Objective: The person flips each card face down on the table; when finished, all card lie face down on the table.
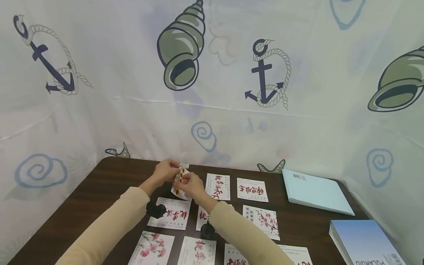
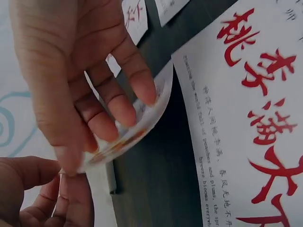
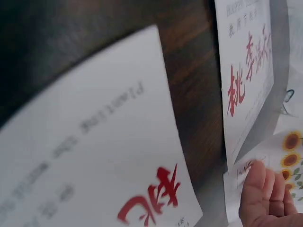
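Note:
Near the back edge of the table, both hands hold a white card with sunflowers (image 1: 180,176). My left hand (image 1: 165,171) pinches its upper left side, and my right hand (image 1: 193,185) grips its right side. The card is raised and tilted; the left wrist view shows it bent in a curve. In the right wrist view, sunflowers (image 3: 291,160) show along the card beside fingertips. Just below the hands lies a white card with red Chinese characters (image 1: 172,214). Another red-lettered card (image 1: 218,186) lies to the right of the right hand.
More cards lie in rough rows, including a pink flower card (image 1: 152,248), a blossom card (image 1: 261,222) and a red-lettered card (image 1: 252,190). At right are a pale blue flat book (image 1: 316,191) and a thick blue book (image 1: 367,241). A patterned white curtain (image 1: 232,125) stands behind the table.

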Available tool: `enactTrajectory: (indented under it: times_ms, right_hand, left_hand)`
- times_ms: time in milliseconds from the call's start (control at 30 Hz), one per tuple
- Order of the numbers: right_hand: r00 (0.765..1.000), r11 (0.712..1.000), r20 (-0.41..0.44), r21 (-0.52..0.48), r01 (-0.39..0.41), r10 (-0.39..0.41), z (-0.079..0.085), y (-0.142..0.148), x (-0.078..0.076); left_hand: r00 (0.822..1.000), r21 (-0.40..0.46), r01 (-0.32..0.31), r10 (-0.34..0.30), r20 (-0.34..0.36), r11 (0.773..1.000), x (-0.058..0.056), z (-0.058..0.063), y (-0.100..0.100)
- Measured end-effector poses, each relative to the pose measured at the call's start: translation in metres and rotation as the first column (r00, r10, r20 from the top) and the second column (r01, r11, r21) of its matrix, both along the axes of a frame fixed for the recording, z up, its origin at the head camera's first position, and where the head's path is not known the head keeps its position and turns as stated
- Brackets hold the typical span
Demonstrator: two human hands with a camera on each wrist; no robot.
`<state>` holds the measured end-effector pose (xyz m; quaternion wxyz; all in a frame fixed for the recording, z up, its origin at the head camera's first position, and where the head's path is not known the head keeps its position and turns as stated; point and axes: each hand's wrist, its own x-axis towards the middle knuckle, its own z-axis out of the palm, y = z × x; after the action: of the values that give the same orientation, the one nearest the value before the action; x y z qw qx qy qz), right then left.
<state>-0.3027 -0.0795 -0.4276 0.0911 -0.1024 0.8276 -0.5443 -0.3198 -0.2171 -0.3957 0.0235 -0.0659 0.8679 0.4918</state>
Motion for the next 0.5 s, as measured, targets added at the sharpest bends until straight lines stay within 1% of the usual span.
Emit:
enactTrajectory:
  times_ms: [100,167,233,300,400,433,500]
  right_hand:
    - [0.999,0.995,0.051,-0.097,0.000,0.005,0.005,0.004,0.002]
    - [0.998,0.986,0.065,-0.168,0.006,0.005,0.007,0.007,0.003]
    - [0.998,0.971,0.064,-0.239,0.024,-0.009,0.010,0.010,0.004]
    - [0.997,0.952,0.056,-0.301,0.058,-0.043,0.013,0.013,0.004]
    - [0.994,0.932,0.039,-0.346,0.107,-0.099,0.015,0.018,0.006]
    - [0.992,0.928,0.037,-0.351,0.123,-0.117,0.015,0.019,0.006]
    - [0.989,0.920,0.045,-0.364,0.148,-0.142,0.012,0.022,0.007]
  left_hand:
    - [0.999,0.068,0.038,-0.038,0.001,0.997,0.002,0.003,0.004]
    - [0.998,0.114,0.063,-0.064,0.008,0.992,0.003,0.003,0.005]
    - [0.995,0.144,0.099,-0.103,0.018,0.985,0.005,0.002,0.005]
    - [0.991,0.145,0.123,-0.130,0.039,0.982,0.005,-0.003,0.003]
    - [0.989,0.104,0.121,-0.129,0.072,0.987,0.007,-0.013,-0.003]
    - [0.990,0.093,0.101,-0.109,0.084,0.990,0.007,-0.016,-0.005]
    - [0.995,0.074,0.052,-0.059,0.087,0.996,0.008,-0.022,-0.008]
